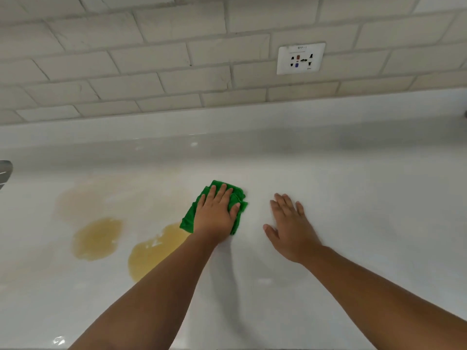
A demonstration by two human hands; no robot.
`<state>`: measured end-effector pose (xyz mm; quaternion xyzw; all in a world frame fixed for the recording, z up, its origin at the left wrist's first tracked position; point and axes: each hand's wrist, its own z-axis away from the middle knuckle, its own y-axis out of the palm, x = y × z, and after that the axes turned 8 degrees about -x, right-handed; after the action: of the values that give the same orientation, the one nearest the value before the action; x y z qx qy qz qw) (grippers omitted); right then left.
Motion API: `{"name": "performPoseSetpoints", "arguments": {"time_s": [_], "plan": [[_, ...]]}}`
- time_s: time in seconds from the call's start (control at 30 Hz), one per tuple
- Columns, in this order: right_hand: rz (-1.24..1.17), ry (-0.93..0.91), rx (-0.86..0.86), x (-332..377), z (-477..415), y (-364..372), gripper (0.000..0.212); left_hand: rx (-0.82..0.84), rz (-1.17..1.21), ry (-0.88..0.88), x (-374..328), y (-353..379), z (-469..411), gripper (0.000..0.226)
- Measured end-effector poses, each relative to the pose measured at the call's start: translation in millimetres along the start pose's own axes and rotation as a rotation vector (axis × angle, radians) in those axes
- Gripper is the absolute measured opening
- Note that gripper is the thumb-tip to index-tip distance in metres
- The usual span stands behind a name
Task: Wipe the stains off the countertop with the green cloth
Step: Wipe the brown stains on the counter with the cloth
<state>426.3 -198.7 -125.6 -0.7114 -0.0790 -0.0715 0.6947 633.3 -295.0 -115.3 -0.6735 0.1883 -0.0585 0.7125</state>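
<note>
A folded green cloth [237, 198] lies on the white countertop [353, 198] near its middle. My left hand [214, 213] presses flat on the cloth with straight fingers. My right hand [290, 223] rests flat on the bare counter just right of the cloth. Two yellow-brown stains lie left of the cloth: one [97, 237] further left, one [154, 251] partly under my left forearm. A fainter pale smear [83, 198] spreads behind them.
A white tiled wall [151, 59] rises behind the counter, with a wall socket [300, 58] at the upper right. A grey metal object [5, 173] juts in at the left edge.
</note>
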Motion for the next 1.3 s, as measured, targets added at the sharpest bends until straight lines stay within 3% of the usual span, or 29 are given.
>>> {"name": "performPoseSetpoints", "arguments": {"time_s": [0.2,0.43,0.67,0.83,1.07,1.3], "plan": [[0.112,0.099,0.032,21.4,2.2,9.6,0.082,0.116,-0.019,-0.102,57.7,-44.5,-49.7,0.062],[0.125,0.13,0.023,24.4,2.7,8.7,0.087,0.188,0.067,-0.117,127.8,-58.3,30.8,0.075],[0.03,0.105,-0.006,33.1,21.2,4.7,0.094,0.207,0.156,-0.041,85.2,-38.6,113.3,0.064],[0.014,0.093,-0.009,33.3,41.9,7.9,0.092,0.138,-0.029,0.171,46.1,-9.5,82.6,0.061],[0.031,0.118,-0.03,34.5,42.1,9.8,0.086,0.058,-0.03,0.067,93.1,-11.9,19.4,0.063],[0.025,0.127,-0.045,35.6,40.8,10.2,0.088,0.014,-0.09,0.068,97.6,-8.7,99.7,0.074]]}}
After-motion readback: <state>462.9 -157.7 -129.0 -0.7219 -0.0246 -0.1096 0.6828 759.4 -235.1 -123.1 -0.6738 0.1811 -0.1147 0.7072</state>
